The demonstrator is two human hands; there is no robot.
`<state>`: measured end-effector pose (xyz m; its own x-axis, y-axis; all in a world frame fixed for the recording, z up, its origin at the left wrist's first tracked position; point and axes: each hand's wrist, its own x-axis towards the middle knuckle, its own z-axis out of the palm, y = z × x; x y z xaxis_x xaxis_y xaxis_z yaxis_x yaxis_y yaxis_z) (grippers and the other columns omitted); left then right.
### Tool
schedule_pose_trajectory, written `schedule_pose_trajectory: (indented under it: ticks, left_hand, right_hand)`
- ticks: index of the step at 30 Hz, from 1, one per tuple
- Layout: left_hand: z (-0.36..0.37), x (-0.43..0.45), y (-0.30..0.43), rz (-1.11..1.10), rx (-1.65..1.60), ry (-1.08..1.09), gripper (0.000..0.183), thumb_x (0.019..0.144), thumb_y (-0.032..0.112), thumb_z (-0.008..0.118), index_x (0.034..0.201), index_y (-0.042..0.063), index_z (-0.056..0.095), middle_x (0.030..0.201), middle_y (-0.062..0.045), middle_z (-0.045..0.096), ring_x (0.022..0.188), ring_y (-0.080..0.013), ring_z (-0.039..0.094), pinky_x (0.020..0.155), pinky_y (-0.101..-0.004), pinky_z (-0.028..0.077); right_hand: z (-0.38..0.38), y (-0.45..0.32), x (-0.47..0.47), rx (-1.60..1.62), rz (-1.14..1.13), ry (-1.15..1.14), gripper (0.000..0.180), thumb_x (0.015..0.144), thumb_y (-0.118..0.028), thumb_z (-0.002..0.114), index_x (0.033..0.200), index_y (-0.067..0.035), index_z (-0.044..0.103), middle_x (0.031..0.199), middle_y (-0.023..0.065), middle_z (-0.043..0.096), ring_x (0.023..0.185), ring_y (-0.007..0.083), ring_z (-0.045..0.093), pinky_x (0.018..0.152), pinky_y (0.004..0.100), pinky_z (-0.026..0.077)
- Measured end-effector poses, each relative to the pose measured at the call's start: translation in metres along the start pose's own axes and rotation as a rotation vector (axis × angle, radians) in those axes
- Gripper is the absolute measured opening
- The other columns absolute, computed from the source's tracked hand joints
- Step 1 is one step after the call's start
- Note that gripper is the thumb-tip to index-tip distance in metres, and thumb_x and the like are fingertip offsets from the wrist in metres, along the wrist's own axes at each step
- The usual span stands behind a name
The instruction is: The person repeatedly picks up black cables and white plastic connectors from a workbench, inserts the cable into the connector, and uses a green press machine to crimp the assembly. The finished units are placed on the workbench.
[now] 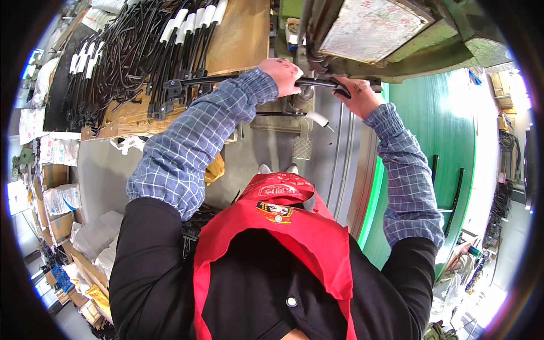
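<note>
A long black tube or rod [208,80] lies crosswise in front of me, with a black bracket [173,88] near its left end. My left hand [282,76] grips it near the middle. Further right, my right hand [359,94] holds the same piece, thumb and fingers around it. Between the hands, the tube passes at the working head of a green machine [316,63]; whether it touches the tooling I cannot tell. Below it, another thin black piece with a white sleeve [316,118] sticks out to the right.
Left, a wooden table [240,36] carries many black tubes [131,55], several with white sleeves [207,16]. A foot pedal [302,147] sits on the floor ahead of my shoes. A green panel [429,148] stands at right. White sacks [97,231] lie lower left.
</note>
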<state>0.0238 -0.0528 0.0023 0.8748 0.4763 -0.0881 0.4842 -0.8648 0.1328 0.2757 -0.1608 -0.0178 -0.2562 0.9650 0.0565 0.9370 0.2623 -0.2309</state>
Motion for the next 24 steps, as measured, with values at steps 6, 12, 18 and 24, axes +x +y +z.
schedule_pose_trajectory:
  ticks: [6,12,18,24]
  left_hand:
    - [-0.006,0.005,-0.008,0.073,-0.099,-0.056,0.044,0.081,0.044,0.065,0.096,0.003,0.065,0.092,-0.017,0.067,0.093,-0.0337,0.064,0.083,-0.0424,0.051]
    - [0.004,0.016,-0.019,0.168,-0.102,-0.006,0.045,0.08,0.04,0.067,0.103,0.001,0.067,0.089,-0.021,0.067,0.09,-0.0357,0.065,0.083,-0.0426,0.052]
    - [-0.006,0.018,-0.016,0.037,-0.068,-0.182,0.052,0.079,0.043,0.071,0.107,0.0,0.066,0.092,-0.021,0.068,0.091,-0.0344,0.066,0.083,-0.0401,0.052]
    - [-0.008,0.014,-0.013,0.083,-0.145,-0.146,0.044,0.082,0.042,0.065,0.095,0.0,0.068,0.087,-0.02,0.067,0.09,-0.0343,0.065,0.084,-0.0403,0.051]
  right_hand:
    - [-0.03,-0.05,-0.03,0.008,0.333,0.007,0.05,0.09,-0.029,0.063,0.138,-0.028,0.048,0.105,0.0219,0.061,0.092,0.0368,0.065,0.077,0.0426,0.054]
    - [-0.028,-0.039,-0.025,0.243,0.298,0.046,0.045,0.09,-0.027,0.063,0.133,-0.023,0.052,0.102,0.019,0.067,0.092,0.0366,0.065,0.079,0.0432,0.052]
    - [-0.018,-0.032,-0.026,0.217,0.252,0.085,0.046,0.09,-0.028,0.061,0.135,-0.025,0.05,0.098,0.0181,0.068,0.088,0.0358,0.066,0.077,0.0427,0.053]
    - [-0.012,-0.027,-0.03,0.201,0.243,0.078,0.048,0.091,-0.03,0.06,0.136,-0.023,0.049,0.099,0.018,0.068,0.088,0.0354,0.066,0.077,0.0423,0.053]
